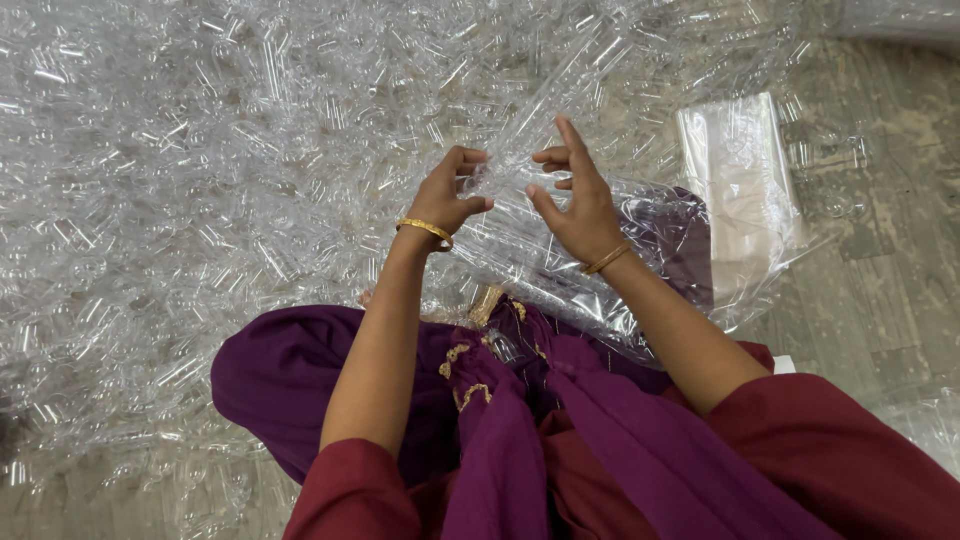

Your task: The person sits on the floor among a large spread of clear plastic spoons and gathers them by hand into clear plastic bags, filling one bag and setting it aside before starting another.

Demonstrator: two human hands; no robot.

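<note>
Clear plastic bag (560,235), held up between both hands over the person's lap, is the thing being handled; its upper edge runs up and away toward the top of the view, and its lower part drapes over the purple cloth (300,385) of the lap. Around it, the floor (890,300) is the largest thing in view: a worn, pale surface, bare at the right side. Over most of the floor, from the left edge across the top, spreads a huge heap of small clear plastic pieces (180,170), glinting and too jumbled to tell one from another. To the right of the hands lies a flat stack of clear plastic sheets or bags (740,180), partly under the edge of the held bag.

Nearer in, dark red sleeves (850,450) cover the upper arms, and the purple cloth with gold trim falls between them.

The left hand (445,195) is curled, its fingertips and thumb closed in a pinch on the bag's edge; a gold bangle (425,230) sits at its wrist. The right hand (575,205) is just beside it, fingers spread and bent, thumb and fingertips touching the film; whether it truly grips is unclear. Thin gold bangles (606,259) ring that wrist too.
</note>
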